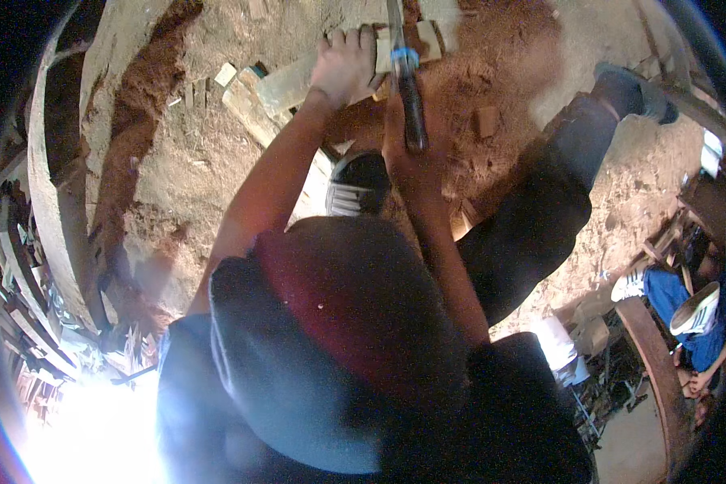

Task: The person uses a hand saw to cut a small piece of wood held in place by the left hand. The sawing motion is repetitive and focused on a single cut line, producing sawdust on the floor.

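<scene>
My left hand (344,66) presses down on a pale wooden board (286,87), its fingers over the far side and its thumb toward the near side. To its right, my right hand (415,149) is wrapped round the dark handle of a long-bladed tool (412,105). A blue band circles the top of that handle. The narrow blade points away from me across a light piece of wood (430,39) and leaves the picture at the top. Motion blurs the right hand, and its fingers are partly hidden. Under the board lies a longer timber (246,103), slanting toward my dark shoe (356,185).
Sawdust and wood chips cover the ground, with a small wood block (486,121) to the right. Curved planks (56,185) and scraps line the left side. At the far right sits another person in blue trousers (668,302), beside a curved timber (657,371).
</scene>
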A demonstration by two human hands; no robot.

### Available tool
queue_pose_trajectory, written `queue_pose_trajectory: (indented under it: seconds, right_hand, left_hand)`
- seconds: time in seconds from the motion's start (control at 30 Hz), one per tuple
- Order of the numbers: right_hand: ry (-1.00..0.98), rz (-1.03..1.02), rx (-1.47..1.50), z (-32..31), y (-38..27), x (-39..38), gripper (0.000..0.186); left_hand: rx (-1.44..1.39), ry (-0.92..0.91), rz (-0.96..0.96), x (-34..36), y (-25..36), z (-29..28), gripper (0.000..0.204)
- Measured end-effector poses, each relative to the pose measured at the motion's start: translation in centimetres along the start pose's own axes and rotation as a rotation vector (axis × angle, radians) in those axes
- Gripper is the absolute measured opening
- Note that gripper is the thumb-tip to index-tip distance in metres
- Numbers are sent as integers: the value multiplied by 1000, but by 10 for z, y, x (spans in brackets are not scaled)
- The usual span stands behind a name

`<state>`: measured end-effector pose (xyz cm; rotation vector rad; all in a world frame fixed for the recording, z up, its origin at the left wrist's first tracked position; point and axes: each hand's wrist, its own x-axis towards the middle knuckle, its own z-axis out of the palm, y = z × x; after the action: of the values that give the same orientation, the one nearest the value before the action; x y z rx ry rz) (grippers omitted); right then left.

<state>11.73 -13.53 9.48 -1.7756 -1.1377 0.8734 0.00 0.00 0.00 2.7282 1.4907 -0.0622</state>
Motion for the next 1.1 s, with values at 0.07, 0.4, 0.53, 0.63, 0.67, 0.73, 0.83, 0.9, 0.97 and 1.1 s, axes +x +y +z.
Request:
queue_pose_trajectory:
  seconds: [0.07, 0.4, 0.53, 0.63, 0.67, 0.73, 0.83, 0.9, 0.97, 1.1]
  right_hand:
    - [-23, 188, 38, -21, -3, -45, 44]
    - [-16, -75, -138, 4, -10, 8, 38]
    - [-25, -60, -184, -29, 44, -62, 33]
    - [226, -213, -282, -11, 33, -70, 28]
    - [227, -174, -270, -14, 25, -53, 28]
    - [24, 37, -60, -3, 18, -16, 28]
    - [-138, 173, -26, -15, 6, 9, 27]
    - [11, 10, -127, -6, 2, -1, 25]
    - [212, -181, -234, -2, 17, -40, 24]
    - [17, -84, -230, -35, 43, -61, 25]
  left_hand:
    - [-8, -60, -18, 20, 2, -1, 98]
    - [16, 48, 27, -8, 2, 0, 85]
    - [-63, 14, -9, -1, 7, -2, 81]
    - [-37, -7, -22, -3, 8, 1, 80]
    - [-52, -51, -21, 2, 14, -1, 84]
    - [-11, -140, -68, -10, -4, -9, 84]
    - [-19, -73, -30, 1, 4, -8, 85]
    - [-33, -97, -59, -8, 1, -16, 85]
    - [-69, -115, -68, -1, 4, -20, 85]
    - [-59, -36, 0, -2, 13, 8, 80]
